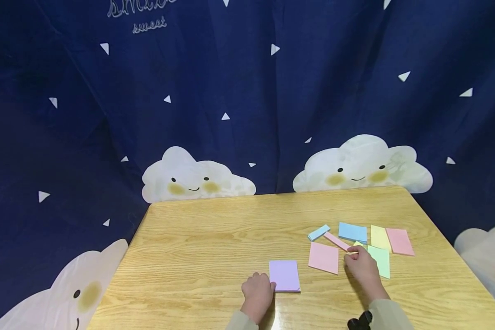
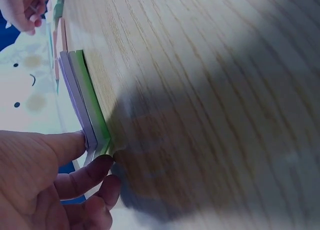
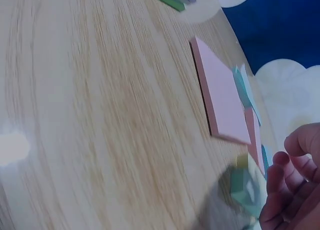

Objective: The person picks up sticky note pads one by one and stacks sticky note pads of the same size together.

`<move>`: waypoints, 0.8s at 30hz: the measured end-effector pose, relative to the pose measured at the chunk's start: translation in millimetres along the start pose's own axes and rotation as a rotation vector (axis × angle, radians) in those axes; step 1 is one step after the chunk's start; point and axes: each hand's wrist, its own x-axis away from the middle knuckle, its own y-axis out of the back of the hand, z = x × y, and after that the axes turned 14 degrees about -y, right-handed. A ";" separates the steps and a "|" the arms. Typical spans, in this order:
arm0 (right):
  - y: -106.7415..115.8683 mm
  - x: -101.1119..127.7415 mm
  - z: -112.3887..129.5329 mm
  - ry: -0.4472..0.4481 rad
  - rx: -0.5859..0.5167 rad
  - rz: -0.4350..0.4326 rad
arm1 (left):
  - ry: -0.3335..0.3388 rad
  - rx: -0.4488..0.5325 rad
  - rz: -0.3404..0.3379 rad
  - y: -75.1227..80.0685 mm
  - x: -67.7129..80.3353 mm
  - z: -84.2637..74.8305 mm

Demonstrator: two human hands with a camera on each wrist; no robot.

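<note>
A: Left hand [image 1: 257, 293]?

B: At the near-left corner of the purple pad [image 1: 284, 275]. Thumb on top, index finger at the edge below; the corner is pinched. From the left wrist, a green layer [image 2: 92, 95] shows underneath, at the bottom of the stack.

A: Where does that stack lie?

B: On the wooden table [image 1: 198, 238], well in from the left and right edges and well short of the far edge.

A: Right hand [image 1: 362, 269]?

B: Above the right half of the table — fingers loosely bent, thumb apart from them, nothing seen between. Just below it, a green pad [image 1: 380, 263] and a small yellow pad [image 1: 358, 243], partly covered in the head view. The near end of a pink strip [image 1: 336, 241] lies by the fingertips.

A: Others about?

B: A square pink pad [image 1: 323, 258], between the purple one and the right hand. Toward the far edge, a thin light blue pad [image 1: 319, 232] and a wider blue pad [image 1: 352, 232]. Nearest the right edge, a pale yellow pad [image 1: 380, 238] with an oblong pink pad [image 1: 400, 241] beside it.

A: Backdrop?

B: Dark blue curtain [image 1: 231, 82] past the far edge — white triangles, smiling clouds.
</note>
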 end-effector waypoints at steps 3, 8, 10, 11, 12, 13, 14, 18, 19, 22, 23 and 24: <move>5.9 -2.7 -6.5 -0.014 0.012 -0.012 | -0.004 0.004 -0.004 -0.3 0.1 0.1; 14.3 -6.0 -14.7 -0.041 0.036 -0.040 | -0.004 0.019 -0.016 0.6 0.3 0.0; 17.2 -7.0 -17.5 -0.047 0.049 -0.061 | -0.004 0.021 -0.021 1.3 0.4 0.1; 18.7 -7.4 -18.9 -0.052 0.055 -0.066 | -0.004 0.022 -0.025 1.7 0.4 0.3; 20.1 -7.6 -20.2 -0.059 0.062 -0.074 | -0.005 0.021 -0.029 1.9 0.5 0.3; 21.6 -7.9 -21.5 -0.065 0.069 -0.081 | -0.005 0.022 -0.032 2.3 0.3 0.4; 23.2 -8.0 -22.7 -0.072 0.076 -0.086 | -0.005 0.022 -0.032 2.3 0.4 0.5; 29.5 -7.8 -27.1 -0.098 0.094 -0.100 | -0.005 0.026 -0.017 2.5 0.9 0.4; 30.8 -7.9 -28.1 -0.098 0.094 -0.105 | -0.003 0.027 -0.010 2.4 0.7 0.4; 32.9 -8.9 -31.3 -0.086 0.089 -0.143 | 0.004 0.028 0.003 2.0 0.4 0.3; 33.0 -9.5 -32.5 -0.083 0.092 -0.165 | 0.005 0.026 0.006 1.9 0.5 0.2; 32.9 -10.1 -33.6 -0.079 0.092 -0.190 | 0.006 0.024 0.008 1.7 0.3 0.2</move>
